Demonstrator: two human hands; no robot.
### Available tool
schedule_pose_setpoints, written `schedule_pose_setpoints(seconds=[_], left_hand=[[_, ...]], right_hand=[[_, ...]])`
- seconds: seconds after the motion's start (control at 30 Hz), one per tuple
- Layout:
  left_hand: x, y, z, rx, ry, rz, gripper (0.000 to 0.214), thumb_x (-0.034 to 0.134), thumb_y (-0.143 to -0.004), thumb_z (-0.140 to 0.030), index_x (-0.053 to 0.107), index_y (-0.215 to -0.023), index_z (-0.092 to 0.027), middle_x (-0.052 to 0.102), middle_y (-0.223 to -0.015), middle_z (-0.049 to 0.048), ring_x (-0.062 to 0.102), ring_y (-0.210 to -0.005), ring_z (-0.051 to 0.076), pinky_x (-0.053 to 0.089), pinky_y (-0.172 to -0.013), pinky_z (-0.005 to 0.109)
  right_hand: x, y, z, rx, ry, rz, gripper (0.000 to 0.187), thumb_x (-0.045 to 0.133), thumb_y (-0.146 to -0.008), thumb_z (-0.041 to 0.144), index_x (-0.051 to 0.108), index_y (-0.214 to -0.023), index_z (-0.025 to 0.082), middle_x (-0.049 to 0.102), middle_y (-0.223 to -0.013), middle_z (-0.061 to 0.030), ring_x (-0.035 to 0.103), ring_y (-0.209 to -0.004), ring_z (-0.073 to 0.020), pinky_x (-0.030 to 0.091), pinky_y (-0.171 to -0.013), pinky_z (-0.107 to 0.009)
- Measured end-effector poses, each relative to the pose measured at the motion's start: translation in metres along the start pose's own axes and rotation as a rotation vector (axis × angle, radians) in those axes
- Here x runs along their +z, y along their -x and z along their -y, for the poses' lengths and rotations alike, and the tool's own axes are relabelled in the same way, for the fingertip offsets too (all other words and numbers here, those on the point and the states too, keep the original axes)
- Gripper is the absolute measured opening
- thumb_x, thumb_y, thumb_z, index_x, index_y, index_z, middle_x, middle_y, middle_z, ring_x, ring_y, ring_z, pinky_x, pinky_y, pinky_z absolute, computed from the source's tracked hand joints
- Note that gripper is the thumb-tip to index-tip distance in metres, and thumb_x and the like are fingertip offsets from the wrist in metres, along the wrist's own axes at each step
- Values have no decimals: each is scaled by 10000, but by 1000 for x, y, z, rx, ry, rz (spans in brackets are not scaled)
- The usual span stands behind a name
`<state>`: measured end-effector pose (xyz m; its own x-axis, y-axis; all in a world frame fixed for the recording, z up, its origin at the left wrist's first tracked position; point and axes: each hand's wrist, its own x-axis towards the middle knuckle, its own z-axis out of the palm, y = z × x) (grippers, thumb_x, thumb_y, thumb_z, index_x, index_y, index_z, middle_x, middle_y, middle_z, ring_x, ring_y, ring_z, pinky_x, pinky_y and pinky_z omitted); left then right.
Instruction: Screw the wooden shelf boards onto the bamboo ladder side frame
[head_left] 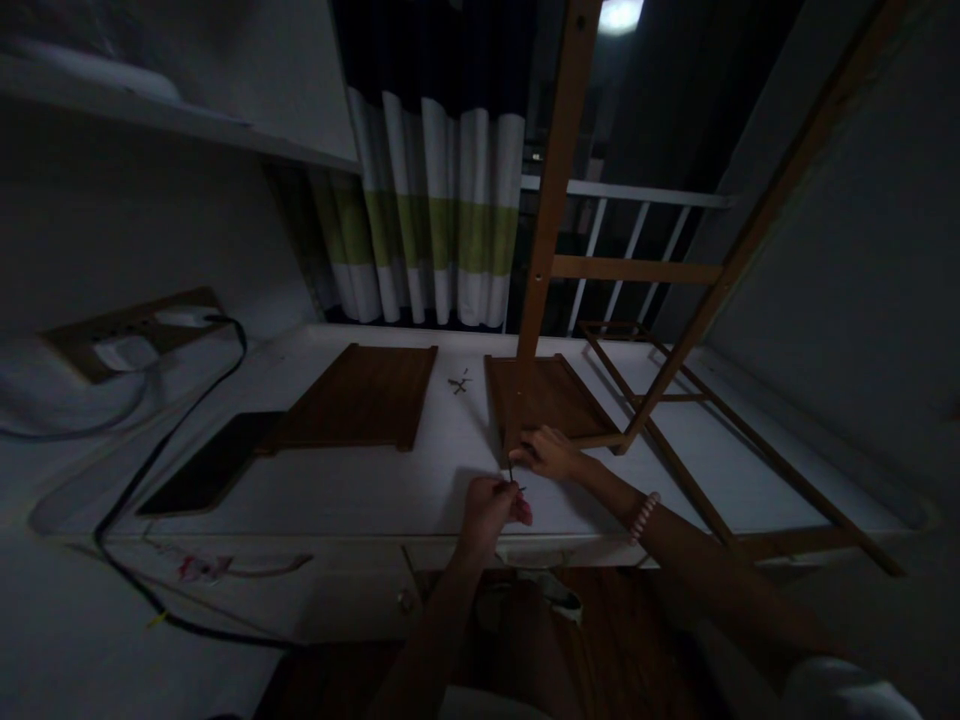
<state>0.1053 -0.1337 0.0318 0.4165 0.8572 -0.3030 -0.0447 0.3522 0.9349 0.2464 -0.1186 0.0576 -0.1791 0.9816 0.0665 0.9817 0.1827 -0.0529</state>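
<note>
My left hand (pixel 491 510) is closed around a small thin tool (pixel 511 474) that points up toward the foot of a wooden frame leg (pixel 534 300). My right hand (pixel 551 453) rests closed at the base of that leg, where it meets a brown wooden shelf panel (pixel 551 392). A beaded bracelet (pixel 643 516) sits on my right wrist. The upright wooden frame stands on a white desk (pixel 420 480). The room is dim.
A second brown panel (pixel 360 396) lies left of centre, with small screws (pixel 459 383) between the panels. A dark flat device (pixel 214 462) and a black cable (pixel 180 420) lie at the left. Another wooden side frame (pixel 720 450) lies at the right. Striped curtains (pixel 435 220) hang behind.
</note>
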Motion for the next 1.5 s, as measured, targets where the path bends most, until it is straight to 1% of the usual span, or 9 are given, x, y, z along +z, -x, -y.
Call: schedule_pose_setpoints(seconds=[0.3, 0.4, 0.53, 0.67, 0.8, 0.9, 1.07, 1.3, 1.5], left_hand=[[7, 5, 2, 362, -972, -228, 241, 390, -732, -204, 560, -574, -138, 599, -555, 107, 593, -582, 174, 393, -540, 235], [3, 3, 8, 340, -830, -167, 272, 364, -765, -290, 543, -634, -134, 594, -583, 85, 563, -478, 138, 376, -473, 223], [-7, -3, 10, 124, -317, 13, 351, 327, -765, -443, 486, -761, -130, 592, -656, 40, 451, -288, 67, 336, -354, 205], [-11, -5, 7, -33, 24, 263, 337, 451, -707, -445, 461, -852, -141, 599, -823, 67, 551, -405, 97, 455, -502, 280], [-10, -5, 7, -11, 87, 299, 295, 539, -645, -417, 467, -668, -132, 554, -605, -11, 530, -392, 89, 474, -583, 315], [-10, -7, 7, 23, 13, 271, 291, 535, -644, -415, 456, -613, -137, 483, -501, -54, 475, -337, 66, 473, -540, 297], [-10, -9, 0, 98, -518, 51, 260, 432, -727, -325, 445, -533, -152, 390, -406, -62, 422, -297, 76, 362, -379, 213], [5, 10, -14, 401, -1137, -184, 145, 450, -705, -157, 566, -621, -130, 586, -696, 126, 552, -758, 217, 369, -660, 303], [1, 9, -8, 390, -904, -101, 176, 477, -715, -241, 549, -590, -139, 585, -648, 116, 573, -725, 235, 377, -663, 325]], right_hand=[[-4, 0, 2, -12, -11, 16, 394, 289, -821, 470, 539, -865, 168, 617, -814, -84, 566, -792, -184, 327, -596, -230], [-6, 1, 3, -12, -18, 20, 377, 304, -820, 456, 540, -872, 167, 615, -839, -81, 561, -808, -184, 330, -604, -231], [-7, 1, 4, -3, -35, 20, 339, 334, -820, 428, 536, -893, 167, 614, -852, -79, 557, -829, -177, 335, -631, -229], [-5, 0, 3, -15, -35, 16, 337, 329, -822, 424, 536, -886, 165, 616, -839, -82, 567, -811, -178, 336, -621, -229], [-3, -1, 2, -30, -26, -3, 361, 306, -826, 434, 535, -892, 163, 618, -830, -84, 566, -815, -188, 337, -616, -233], [-3, -1, 2, -16, -21, -7, 359, 317, -822, 436, 536, -893, 160, 617, -849, -88, 560, -824, -188, 339, -631, -234], [-3, -1, 1, -36, -35, -18, 367, 306, -822, 446, 537, -868, 164, 619, -823, -79, 564, -802, -186, 337, -614, -234], [-4, 0, 2, -14, -37, 5, 378, 314, -816, 463, 540, -874, 165, 613, -830, -81, 561, -801, -173, 331, -603, -224], [-5, 0, 2, -18, -53, 6, 382, 307, -819, 462, 541, -876, 166, 611, -815, -78, 561, -793, -173, 336, -600, -229]])
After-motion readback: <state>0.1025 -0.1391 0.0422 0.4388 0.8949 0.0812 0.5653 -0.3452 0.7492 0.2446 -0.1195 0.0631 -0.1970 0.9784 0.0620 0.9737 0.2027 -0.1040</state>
